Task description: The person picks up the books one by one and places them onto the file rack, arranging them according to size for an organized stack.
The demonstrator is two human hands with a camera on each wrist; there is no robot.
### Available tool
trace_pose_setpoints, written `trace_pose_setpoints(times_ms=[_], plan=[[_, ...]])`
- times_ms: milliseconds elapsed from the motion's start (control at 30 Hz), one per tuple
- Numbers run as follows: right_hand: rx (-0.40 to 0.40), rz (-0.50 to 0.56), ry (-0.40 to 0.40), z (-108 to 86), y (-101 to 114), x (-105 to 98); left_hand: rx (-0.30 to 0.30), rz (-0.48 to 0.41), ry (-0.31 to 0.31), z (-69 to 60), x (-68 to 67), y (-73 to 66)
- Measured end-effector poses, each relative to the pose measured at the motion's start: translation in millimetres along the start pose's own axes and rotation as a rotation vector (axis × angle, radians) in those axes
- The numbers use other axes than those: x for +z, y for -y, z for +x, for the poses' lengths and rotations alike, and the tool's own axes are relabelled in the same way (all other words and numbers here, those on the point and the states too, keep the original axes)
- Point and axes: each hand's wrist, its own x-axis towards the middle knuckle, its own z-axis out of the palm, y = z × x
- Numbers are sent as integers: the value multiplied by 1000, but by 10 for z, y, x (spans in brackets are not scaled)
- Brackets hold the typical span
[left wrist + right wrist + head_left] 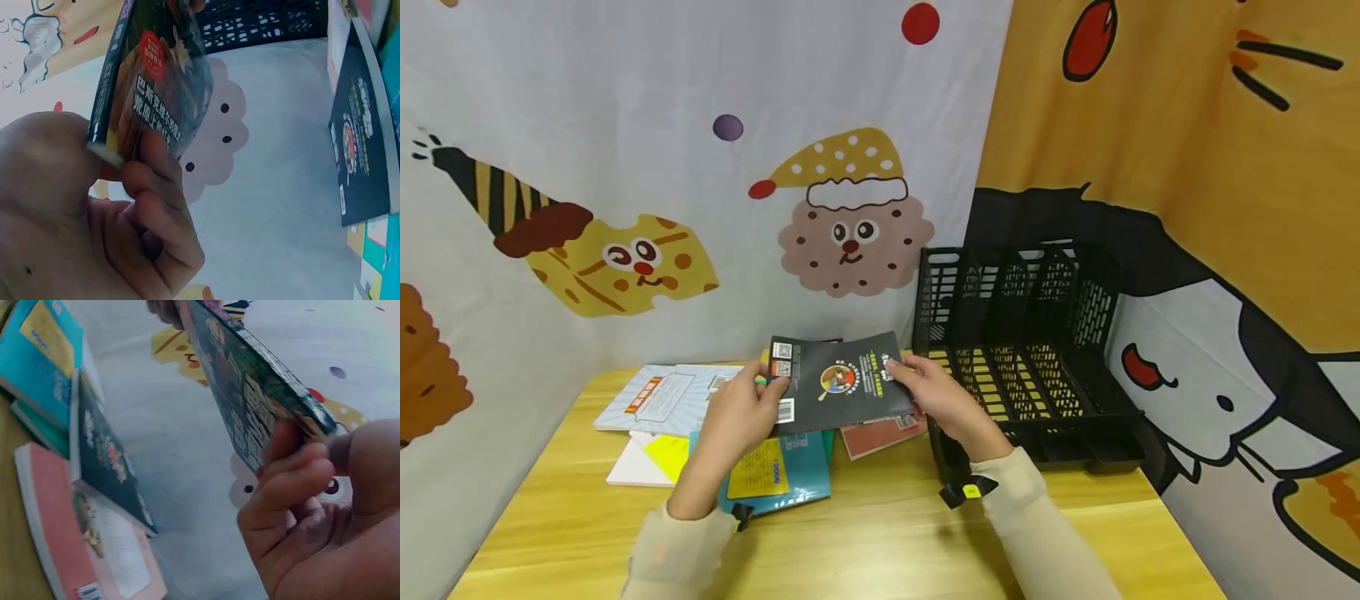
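Both hands hold a thin dark paperback book (pixel 838 383) above the table, its back cover with a round picture facing up. The left hand (pixel 741 421) pinches its left edge, thumb on top and fingers beneath. At the opposite edge, the right hand (pixel 947 404) grips it the same way. The left wrist view shows the underside, the book's illustrated front cover (pixel 162 81) with white lettering. Below lie a teal book (pixel 808 471) with a yellow panel, a pink book (pixel 880 435) and another dark book (pixel 103 450), mostly hidden in the head view.
A black desktop file rack (pixel 1037 358) with upright dividers stands at the right, close to the right hand. Farther left are a pale blue book (pixel 651 400) and a white item with a yellow sheet (pixel 666 454). A printed curtain (pixel 662 108) hangs behind the wooden table (pixel 880 542).
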Motion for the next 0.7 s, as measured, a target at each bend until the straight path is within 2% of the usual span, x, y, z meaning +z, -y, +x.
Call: trace_pose_setpoints(times_ms=[133,233,300,467,567,700], plan=[[66,-4,67,55,-70,52,-42,42,-63,-26,-20,60],[75,5,110,62,-86,73,-59,48,-73,-36,-43,76],[55,14,116,72,-86,84,-67,56,-46,-26,-50,80],[9,80,54,88,-89,85,-86,1,106,16,-50,145],[3,104,39,79,-92,52,-71,-46,135,61,-53,228],[-11,89,85,61,-79,13,-20,-68,164,107,-81,347]])
